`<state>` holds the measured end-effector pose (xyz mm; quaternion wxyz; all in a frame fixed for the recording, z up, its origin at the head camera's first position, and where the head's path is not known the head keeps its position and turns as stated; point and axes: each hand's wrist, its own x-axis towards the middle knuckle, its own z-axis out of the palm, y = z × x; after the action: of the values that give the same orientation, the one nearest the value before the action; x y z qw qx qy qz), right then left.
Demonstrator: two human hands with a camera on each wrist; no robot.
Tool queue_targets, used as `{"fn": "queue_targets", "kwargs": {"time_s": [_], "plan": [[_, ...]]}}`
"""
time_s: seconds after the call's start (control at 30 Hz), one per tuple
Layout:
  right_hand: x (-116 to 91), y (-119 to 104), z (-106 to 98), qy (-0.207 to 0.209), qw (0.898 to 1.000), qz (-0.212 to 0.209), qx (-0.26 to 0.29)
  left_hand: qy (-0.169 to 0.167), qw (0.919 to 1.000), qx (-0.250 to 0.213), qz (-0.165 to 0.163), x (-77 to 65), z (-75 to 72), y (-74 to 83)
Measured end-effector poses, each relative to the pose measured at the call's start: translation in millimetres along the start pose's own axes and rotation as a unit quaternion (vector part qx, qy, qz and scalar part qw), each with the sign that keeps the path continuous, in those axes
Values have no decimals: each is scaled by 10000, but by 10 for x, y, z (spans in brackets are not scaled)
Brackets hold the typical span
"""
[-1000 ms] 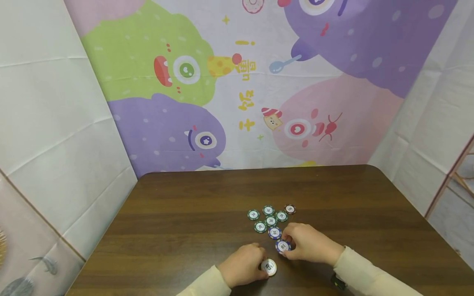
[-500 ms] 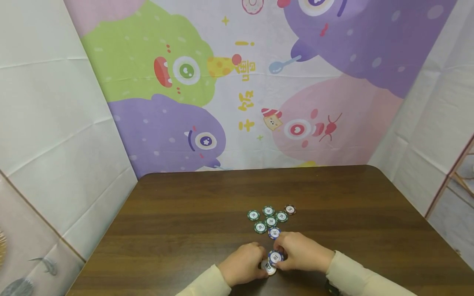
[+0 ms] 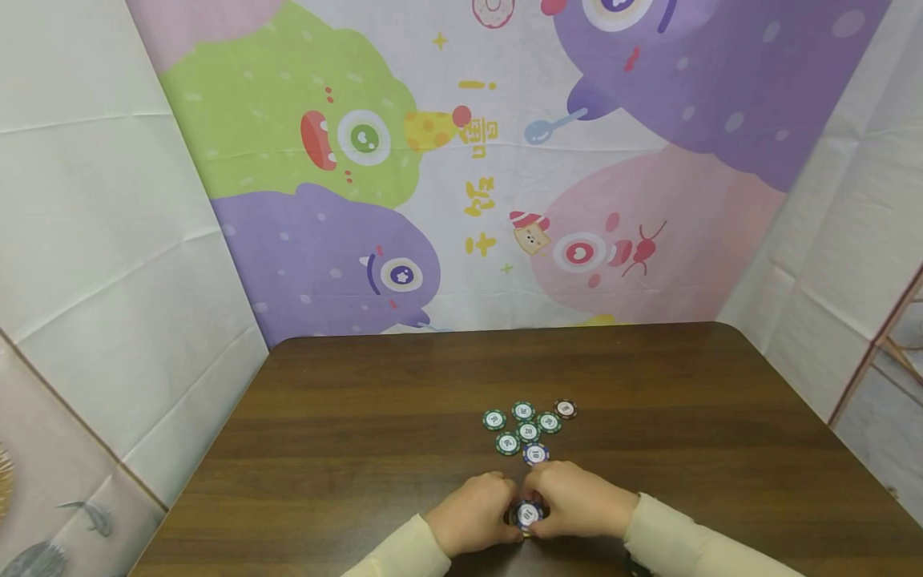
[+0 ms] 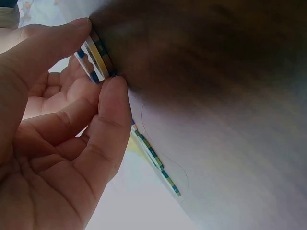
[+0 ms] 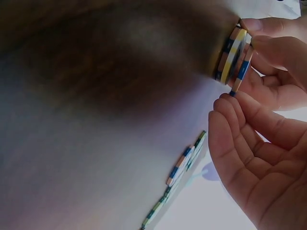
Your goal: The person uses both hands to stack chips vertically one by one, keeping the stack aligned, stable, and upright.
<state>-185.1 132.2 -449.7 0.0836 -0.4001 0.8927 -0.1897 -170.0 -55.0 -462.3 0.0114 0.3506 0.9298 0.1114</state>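
Note:
My right hand (image 3: 580, 498) pinches a blue-edged poker chip marked 10 (image 3: 529, 514) between thumb and fingertips. That chip sits slightly tilted over a low stack, with a thin gap showing between them in both wrist views. A yellow-and-white edged chip (image 4: 99, 58) tops the stack, above a darker chip (image 5: 223, 57). With thumb and fingertip, my left hand (image 3: 476, 513) grips the stack by its sides on the table. In the head view the stack is mostly hidden under the blue chip and fingers.
Just beyond my hands, another blue chip (image 3: 536, 454) lies flat on the brown wooden table (image 3: 346, 417). Several green chips (image 3: 528, 431) cluster behind it, with a brown-edged chip (image 3: 566, 409) at their far right. A cartoon-printed cloth (image 3: 461, 288) hangs behind the table.
My right hand has brought the blue chip leftward and toward me, from beside the white 50 chip to over it, so it now covers that chip. My left hand has stayed in place.

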Motion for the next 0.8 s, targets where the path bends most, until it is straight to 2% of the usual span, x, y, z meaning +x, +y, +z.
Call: {"fn": "queue_targets", "kwargs": {"time_s": [0.57, 0.8], "plan": [[30, -20, 42, 23, 10000, 38, -69, -82, 9999, -27, -52, -2, -12, 5], [5, 48, -33, 163, 9994, 98, 297, -68, 9999, 68, -85, 1, -14, 12]]}}
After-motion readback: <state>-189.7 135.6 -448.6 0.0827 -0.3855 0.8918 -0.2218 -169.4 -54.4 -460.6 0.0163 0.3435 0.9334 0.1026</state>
